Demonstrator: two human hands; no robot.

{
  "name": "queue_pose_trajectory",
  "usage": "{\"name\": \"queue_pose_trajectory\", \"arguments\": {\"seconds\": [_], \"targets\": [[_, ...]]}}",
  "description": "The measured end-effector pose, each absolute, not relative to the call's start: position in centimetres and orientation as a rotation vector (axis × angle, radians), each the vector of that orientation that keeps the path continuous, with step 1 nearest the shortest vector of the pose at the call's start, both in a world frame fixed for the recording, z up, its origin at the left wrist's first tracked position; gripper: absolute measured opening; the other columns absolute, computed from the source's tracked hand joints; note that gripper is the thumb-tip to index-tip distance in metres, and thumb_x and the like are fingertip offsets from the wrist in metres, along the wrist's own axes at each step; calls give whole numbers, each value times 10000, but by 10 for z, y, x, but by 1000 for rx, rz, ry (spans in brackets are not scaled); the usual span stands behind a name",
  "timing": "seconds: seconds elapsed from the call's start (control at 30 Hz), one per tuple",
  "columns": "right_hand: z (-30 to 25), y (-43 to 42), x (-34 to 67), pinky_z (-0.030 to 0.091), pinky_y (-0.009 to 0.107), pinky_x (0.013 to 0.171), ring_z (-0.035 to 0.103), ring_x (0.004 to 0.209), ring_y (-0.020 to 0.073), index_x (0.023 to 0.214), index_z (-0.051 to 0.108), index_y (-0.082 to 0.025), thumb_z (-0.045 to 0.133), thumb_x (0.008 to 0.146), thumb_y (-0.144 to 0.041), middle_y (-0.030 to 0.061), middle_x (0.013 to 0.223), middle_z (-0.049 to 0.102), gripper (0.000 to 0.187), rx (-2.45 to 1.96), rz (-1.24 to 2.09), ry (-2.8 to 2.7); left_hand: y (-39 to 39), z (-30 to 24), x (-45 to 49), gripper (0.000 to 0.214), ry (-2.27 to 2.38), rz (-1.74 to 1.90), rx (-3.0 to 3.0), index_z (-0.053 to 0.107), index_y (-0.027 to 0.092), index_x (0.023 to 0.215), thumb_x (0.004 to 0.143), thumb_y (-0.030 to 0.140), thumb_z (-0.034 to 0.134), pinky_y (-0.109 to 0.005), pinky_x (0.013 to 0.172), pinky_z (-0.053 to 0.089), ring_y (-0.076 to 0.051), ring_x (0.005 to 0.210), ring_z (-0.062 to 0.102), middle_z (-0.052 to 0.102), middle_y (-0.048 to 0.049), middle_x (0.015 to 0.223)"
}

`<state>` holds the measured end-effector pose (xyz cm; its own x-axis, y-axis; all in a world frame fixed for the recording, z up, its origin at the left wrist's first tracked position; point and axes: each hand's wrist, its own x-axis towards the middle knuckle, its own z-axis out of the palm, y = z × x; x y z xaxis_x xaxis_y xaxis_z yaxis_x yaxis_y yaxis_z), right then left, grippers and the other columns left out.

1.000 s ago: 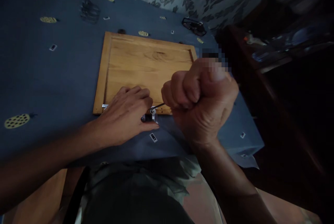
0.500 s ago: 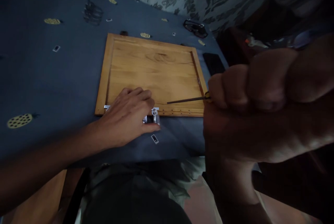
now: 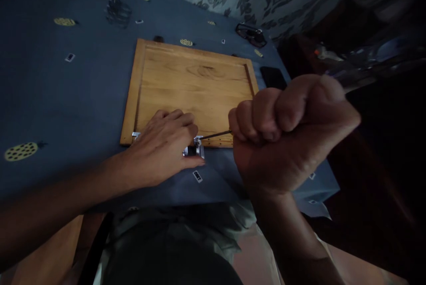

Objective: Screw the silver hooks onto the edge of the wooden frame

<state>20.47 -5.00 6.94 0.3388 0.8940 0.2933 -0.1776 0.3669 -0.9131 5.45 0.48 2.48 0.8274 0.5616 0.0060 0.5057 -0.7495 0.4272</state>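
Observation:
A wooden panel (image 3: 193, 85) with a raised frame lies flat on a blue patterned cloth (image 3: 66, 90). My left hand (image 3: 163, 145) rests fingers down on the panel's near edge, pressing a small metal fitting (image 3: 195, 148) against it. My right hand (image 3: 282, 132) is a closed fist around a screwdriver (image 3: 216, 134). Its thin dark shaft points left, and the tip meets the metal fitting beside my left fingertips. The handle is hidden inside the fist.
A dark phone (image 3: 273, 76) lies right of the panel. Dark glasses (image 3: 251, 34) sit at the cloth's far edge by the patterned wall. Small parts and tags are scattered on the cloth. Dark furniture (image 3: 366, 76) stands at the right.
My right hand pulled the screwdriver away to the right and up close to the camera, then brought its tip back to the metal fitting. My left hand stayed in place.

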Motion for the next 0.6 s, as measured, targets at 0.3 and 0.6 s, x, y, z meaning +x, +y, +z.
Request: {"name": "queue_pose_trajectory", "arguments": {"seconds": [0.3, 0.6], "targets": [[65, -47, 201, 202, 279, 424, 118, 404, 93, 537, 313, -211, 449, 1032, -158, -53, 469, 220, 516, -940, 847, -986, 5, 26, 56, 337, 804, 175, 2601, 709, 176, 936, 890, 471, 867, -458, 983, 467, -303, 1068, 655, 697, -64, 1027], [68, -42, 197, 210, 284, 401, 70, 392, 107, 579, 226, -187, 396, 997, -96, -35, 514, 106, 461, -831, 975, -1194, 4, 25, 56, 288, 800, 135, 2576, 734, 189, 1025, 918, 430, 851, -496, 1083, 457, -347, 1287, 624, 723, -89, 1280]]}}
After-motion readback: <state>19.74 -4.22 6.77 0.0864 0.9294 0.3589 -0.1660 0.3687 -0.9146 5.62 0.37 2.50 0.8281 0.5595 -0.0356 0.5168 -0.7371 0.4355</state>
